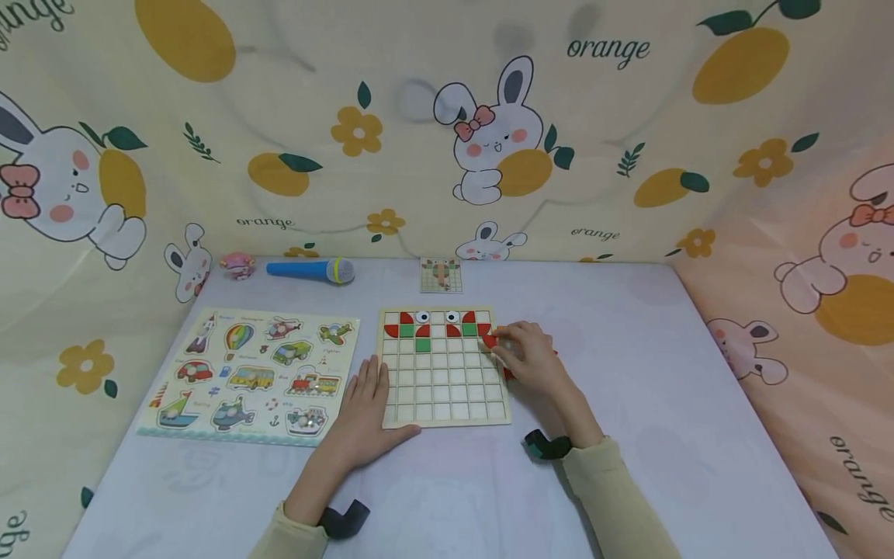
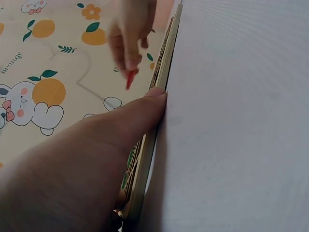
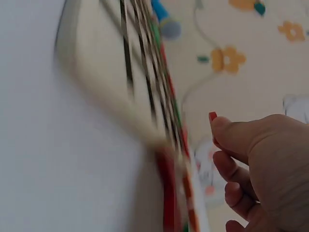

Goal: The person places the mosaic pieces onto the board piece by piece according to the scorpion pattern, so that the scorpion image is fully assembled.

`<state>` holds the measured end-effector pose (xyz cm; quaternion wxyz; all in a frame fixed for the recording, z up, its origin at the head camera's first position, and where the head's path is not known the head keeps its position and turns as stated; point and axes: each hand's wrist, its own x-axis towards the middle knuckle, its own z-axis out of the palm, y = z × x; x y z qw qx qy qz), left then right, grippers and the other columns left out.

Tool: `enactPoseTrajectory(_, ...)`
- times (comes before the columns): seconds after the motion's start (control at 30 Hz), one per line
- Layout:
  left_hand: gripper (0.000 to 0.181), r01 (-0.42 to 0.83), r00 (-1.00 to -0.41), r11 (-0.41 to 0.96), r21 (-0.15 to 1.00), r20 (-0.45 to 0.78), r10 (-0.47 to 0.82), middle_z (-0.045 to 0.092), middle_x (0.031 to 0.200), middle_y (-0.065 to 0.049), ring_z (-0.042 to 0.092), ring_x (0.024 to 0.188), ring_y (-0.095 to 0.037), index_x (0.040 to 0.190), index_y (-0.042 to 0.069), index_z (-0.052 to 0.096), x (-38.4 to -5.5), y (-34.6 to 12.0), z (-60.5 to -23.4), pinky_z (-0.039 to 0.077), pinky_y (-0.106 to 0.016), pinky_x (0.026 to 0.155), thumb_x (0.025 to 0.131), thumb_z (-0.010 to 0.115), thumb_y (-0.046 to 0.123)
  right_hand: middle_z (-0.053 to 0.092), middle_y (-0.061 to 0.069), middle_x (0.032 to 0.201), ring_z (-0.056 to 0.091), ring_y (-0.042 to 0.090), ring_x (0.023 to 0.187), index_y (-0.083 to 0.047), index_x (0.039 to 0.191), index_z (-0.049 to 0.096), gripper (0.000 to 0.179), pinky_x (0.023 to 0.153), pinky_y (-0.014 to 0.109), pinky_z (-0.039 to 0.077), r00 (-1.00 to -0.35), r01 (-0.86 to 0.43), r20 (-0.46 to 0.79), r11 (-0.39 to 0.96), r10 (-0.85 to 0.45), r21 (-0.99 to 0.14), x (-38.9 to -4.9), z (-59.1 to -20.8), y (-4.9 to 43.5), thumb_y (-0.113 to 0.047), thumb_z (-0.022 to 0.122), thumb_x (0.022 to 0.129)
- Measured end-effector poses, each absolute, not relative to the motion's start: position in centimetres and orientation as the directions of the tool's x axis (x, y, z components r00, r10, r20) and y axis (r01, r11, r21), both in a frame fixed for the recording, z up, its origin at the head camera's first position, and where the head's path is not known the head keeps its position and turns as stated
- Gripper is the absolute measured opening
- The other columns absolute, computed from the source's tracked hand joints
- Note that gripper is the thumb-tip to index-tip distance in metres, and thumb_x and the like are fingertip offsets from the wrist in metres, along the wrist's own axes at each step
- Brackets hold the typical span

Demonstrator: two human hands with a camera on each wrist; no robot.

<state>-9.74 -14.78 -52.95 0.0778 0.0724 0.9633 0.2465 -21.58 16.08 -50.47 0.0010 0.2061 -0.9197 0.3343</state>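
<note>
A wooden grid board (image 1: 447, 388) lies on the table with red and green tiles and two round eye tiles in its upper rows. A single green square tile (image 1: 423, 345) sits one row below the others. Against the board's lower left corner rests my left hand (image 1: 363, 419), fingers straight along the left edge, thumb at the near edge (image 2: 157, 93). Over the board's right edge, my right hand (image 1: 531, 361) pinches a small red tile (image 3: 213, 118) between thumb and fingertips. More red tiles (image 1: 508, 374) lie beside the board, partly hidden under that hand.
To the left lies a vehicle picture puzzle (image 1: 258, 373), close to my left hand. Behind the board a small pattern card (image 1: 441, 276) stands near the cloth backdrop, with a blue toy microphone (image 1: 307, 271) and a pink figurine (image 1: 238, 265) left of it.
</note>
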Motion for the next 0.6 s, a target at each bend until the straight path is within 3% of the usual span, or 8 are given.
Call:
enactPoseTrajectory(0.23,0.12,0.108,-0.978,0.864,0.492,-0.102,0.18,0.008,0.176,-0.027,0.001,0.164,-0.042,0.165,-0.009,0.021,-9.7,-14.9,-53.2,0.01,-0.06,0.131,0.088,0.075,0.065,0.07,0.008,0.113,0.058,0.032,0.116,-0.007,0.118,0.076,0.021,0.097,0.057,0.04,-0.832,-0.508,0.151,0.624,-0.534,-0.594,-20.6,-50.0,9.6,-0.018,0.076,0.1)
enactPoseTrajectory(0.4,0.12,0.117,-0.975,0.86,0.496,-0.109,0.196,0.005,0.176,-0.026,0.0,0.164,-0.041,0.165,-0.008,0.019,-9.9,-15.0,-53.3,0.01,-0.059,0.131,0.089,0.074,0.066,0.07,0.007,0.117,0.059,0.028,0.117,-0.01,0.12,0.076,0.021,0.102,0.062,0.04,-0.805,-0.544,0.132,0.631,-0.578,-0.554,-20.5,-50.8,7.3,-0.021,0.073,0.102)
enactPoseTrajectory(0.6,0.12,0.12,-0.974,0.866,0.486,-0.109,0.196,0.005,0.176,-0.026,0.0,0.164,-0.042,0.165,-0.009,0.019,-9.9,-15.1,-53.2,0.011,-0.06,0.131,0.089,0.074,0.067,0.068,0.004,0.123,0.058,0.023,0.116,-0.014,0.127,0.075,0.026,0.1,0.054,0.039,-0.811,-0.509,0.072,0.64,-0.581,-0.576,-20.5,-52.0,6.8,-0.023,0.071,0.104)
